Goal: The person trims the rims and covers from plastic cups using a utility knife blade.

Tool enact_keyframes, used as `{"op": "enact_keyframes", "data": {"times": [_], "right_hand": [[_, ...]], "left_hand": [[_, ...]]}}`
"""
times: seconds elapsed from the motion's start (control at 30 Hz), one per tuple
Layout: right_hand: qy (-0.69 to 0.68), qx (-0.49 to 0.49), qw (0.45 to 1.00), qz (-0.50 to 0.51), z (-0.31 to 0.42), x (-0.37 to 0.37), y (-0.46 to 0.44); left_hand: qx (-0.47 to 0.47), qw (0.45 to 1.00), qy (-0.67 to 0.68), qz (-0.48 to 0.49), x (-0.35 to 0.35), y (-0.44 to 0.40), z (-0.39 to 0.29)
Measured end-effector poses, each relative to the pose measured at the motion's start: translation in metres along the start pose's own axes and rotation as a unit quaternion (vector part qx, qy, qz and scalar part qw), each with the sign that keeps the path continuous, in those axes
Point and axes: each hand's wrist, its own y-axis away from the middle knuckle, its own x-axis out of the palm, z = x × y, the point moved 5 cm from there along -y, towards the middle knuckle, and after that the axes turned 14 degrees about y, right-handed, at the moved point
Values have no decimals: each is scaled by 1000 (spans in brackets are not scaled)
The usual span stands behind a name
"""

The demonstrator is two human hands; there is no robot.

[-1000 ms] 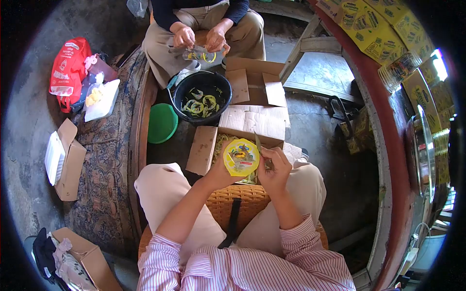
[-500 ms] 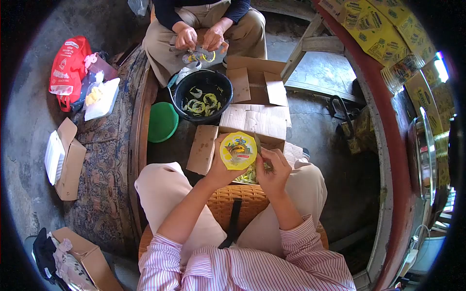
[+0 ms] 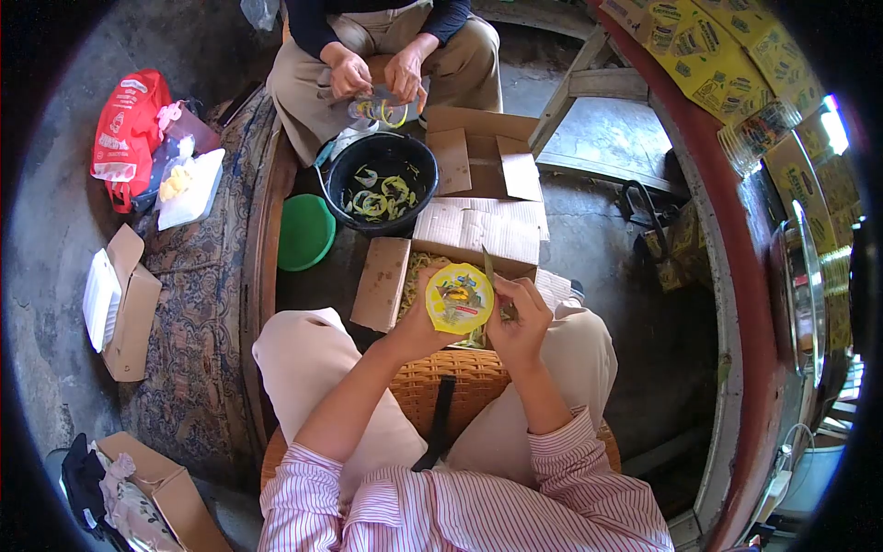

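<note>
A plastic cup with a yellow printed film lid (image 3: pixel 459 299) rests in my left hand (image 3: pixel 414 331), its lid facing up toward me. My right hand (image 3: pixel 522 320) is closed on a small knife (image 3: pixel 488 264), whose blade points away from me beside the cup's right rim. Whether the blade touches the rim I cannot tell. Below both hands lies an opened cardboard box (image 3: pixel 382 283) with yellow-green scraps (image 3: pixel 476 337) inside. My left fingers are partly hidden behind the cup.
Opposite me, a person's hands (image 3: pixel 351 75) hold a clear cup with a yellow ring (image 3: pixel 394 114). Between us stand a black bucket (image 3: pixel 337 217) containing yellow rings, a green plastic lid or basin (image 3: pixel 306 237) and another open carton (image 3: pixel 451 166). A wooden frame (image 3: pixel 607 85) stands to the right.
The cup has shifted slightly right and toward me. The knife blade now stands more upright, higher beside the rim. Across from me, the person's clear cup and yellow ring have changed position slightly.
</note>
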Motion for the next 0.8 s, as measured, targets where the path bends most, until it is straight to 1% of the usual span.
{"op": "enact_keyframes", "data": {"times": [0.1,0.2,0.3,0.4,0.5,0.7,0.8], "right_hand": [[-40,19,999,10,-2,1,-2],[-35,43,998,-21,-1,-2,-1],[-35,29,998,-31,2,-3,-1],[-12,2,999,-33,5,-3,1],[-15,-4,999,-40,7,-2,2],[-11,-18,998,-63,6,2,7],[-8,-21,998,-55,8,4,7]], "left_hand": [[-76,985,156,-18,-3,-1,1],[-104,978,180,-29,-6,-5,-1],[-133,969,203,-31,-4,-2,8],[-139,955,254,-71,0,0,10],[-139,970,197,-21,-1,1,6],[-129,975,177,-34,-4,-1,7],[-70,985,159,-14,-3,-3,-5]]}}
